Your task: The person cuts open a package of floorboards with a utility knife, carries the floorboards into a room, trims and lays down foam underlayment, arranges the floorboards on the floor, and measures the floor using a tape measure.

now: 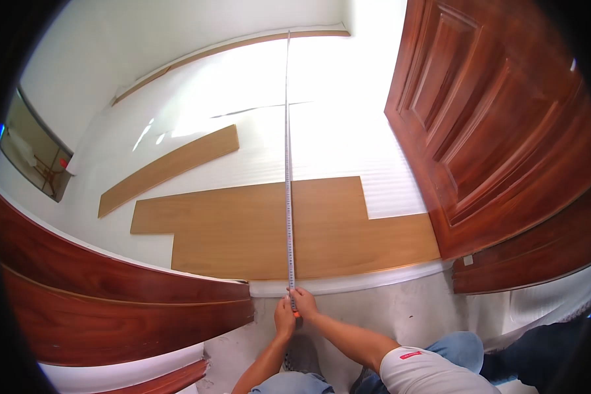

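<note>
A long steel tape measure [289, 217] is pulled out across the floor, from the doorway to the strip of plank at the far wall. My right hand [304, 303] is closed around its near end, where an orange and dark part of the case shows below the fingers. Pressed close beside it, my left hand [284, 318] also grips the tape at the threshold. The blade passes over several joined wood-look floor planks [236, 230] with stepped ends, then over white underlay [256, 148]. My fingers hide most of the case.
On the right stands an open reddish-brown panelled door [479, 125]. Dark red door-frame boards [111, 282] flank the doorway at left. One loose plank [171, 171] lies aslant on the underlay. A narrow plank strip [230, 46] runs along the far wall. Dark blue cloth [538, 354] shows at lower right.
</note>
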{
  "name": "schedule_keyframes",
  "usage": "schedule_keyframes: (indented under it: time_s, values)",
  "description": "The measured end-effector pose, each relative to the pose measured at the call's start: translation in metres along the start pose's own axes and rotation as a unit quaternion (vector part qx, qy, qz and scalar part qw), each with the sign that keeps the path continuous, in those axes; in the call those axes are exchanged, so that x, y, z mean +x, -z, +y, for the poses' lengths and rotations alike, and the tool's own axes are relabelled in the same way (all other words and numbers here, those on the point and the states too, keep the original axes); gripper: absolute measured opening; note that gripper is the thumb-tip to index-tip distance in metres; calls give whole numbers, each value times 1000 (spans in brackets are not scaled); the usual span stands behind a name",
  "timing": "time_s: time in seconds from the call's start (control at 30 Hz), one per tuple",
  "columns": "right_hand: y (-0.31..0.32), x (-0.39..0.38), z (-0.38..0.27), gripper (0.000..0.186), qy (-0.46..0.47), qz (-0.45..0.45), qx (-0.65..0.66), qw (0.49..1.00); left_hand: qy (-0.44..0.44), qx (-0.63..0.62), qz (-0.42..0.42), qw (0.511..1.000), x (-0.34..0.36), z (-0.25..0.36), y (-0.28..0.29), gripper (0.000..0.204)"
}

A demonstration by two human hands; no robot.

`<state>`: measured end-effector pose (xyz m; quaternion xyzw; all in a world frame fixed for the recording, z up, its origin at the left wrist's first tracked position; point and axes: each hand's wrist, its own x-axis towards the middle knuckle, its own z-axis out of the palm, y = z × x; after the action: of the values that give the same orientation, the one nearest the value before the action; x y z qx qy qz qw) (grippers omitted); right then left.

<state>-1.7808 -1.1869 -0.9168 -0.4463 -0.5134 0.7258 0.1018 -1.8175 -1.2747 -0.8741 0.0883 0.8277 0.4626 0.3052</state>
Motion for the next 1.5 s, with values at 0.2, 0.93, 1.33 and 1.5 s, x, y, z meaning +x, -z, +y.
schedule_keyframes:
  time_s: [0.2,0.93,1.33,1.5]
  values:
    - [7,5,3,34,-2,-19,119,993,-19,-44,-13,999,-4,5,-6,44]
    - [33,33,-98,24,-6,-115,164,980,-74,-27,32,996,12,46,-23,22]
    - [37,43,-105,27,-10,-47,165,985,6,8,-110,994,-34,8,-11,22]
    - [79,63,-112,20,17,2,163,986,40,-63,-187,980,-58,1,-21,26]
